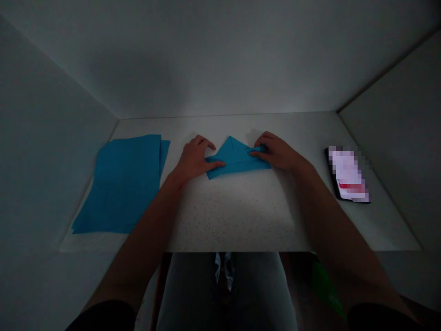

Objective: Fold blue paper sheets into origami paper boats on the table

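Note:
A blue sheet of paper (234, 158), folded into a peaked triangle over a long flat band, lies on the white tabletop in front of me. On its left end rests the thumb of my left hand (196, 158); the fingers of that hand are apart from the thumb and arch just off the paper's edge. My right hand (277, 151) grips the right end of the band, its thumb on top and its fingers curled at the far edge. What lies beneath those right fingers is hidden.
Left of my hands lies a stack of blue paper sheets (126, 184), partly behind my left forearm. A phone (347, 174) with a lit, blurred screen lies at the right. White walls close in the tabletop (234, 216) at the back and both sides. Something green (325, 285) shows below the front edge.

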Action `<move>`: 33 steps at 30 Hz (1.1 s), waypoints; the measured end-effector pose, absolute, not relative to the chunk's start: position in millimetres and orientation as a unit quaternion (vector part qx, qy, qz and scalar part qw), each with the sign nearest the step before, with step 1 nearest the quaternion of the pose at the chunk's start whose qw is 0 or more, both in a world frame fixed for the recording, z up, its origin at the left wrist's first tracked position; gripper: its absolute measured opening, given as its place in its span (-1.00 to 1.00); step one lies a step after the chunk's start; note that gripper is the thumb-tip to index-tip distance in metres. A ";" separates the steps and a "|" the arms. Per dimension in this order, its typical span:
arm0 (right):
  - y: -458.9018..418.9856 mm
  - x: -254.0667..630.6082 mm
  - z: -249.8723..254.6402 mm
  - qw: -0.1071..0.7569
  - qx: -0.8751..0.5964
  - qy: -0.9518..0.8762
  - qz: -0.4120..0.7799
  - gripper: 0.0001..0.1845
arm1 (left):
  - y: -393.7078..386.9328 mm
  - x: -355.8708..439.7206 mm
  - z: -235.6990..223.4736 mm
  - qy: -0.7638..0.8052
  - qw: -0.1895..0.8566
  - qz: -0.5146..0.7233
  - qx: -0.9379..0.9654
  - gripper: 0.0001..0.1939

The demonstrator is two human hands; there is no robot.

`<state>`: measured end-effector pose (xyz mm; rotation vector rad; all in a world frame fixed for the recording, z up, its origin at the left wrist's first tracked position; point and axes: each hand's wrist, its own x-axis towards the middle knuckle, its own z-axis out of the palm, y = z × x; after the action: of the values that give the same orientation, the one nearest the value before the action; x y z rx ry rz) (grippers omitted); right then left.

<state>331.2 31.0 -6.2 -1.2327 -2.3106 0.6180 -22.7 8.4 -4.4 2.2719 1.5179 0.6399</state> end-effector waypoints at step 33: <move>32.6 333.2 1.8 0.426 -0.474 -0.759 0.132 -0.80 | -4.3 -7.7 12.0 0.358 0.151 0.279 0.878 -0.87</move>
<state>333.2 32.6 1.8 -1.1843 -1.8976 0.3287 -7.7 -4.3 12.0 2.5221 1.0272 0.8013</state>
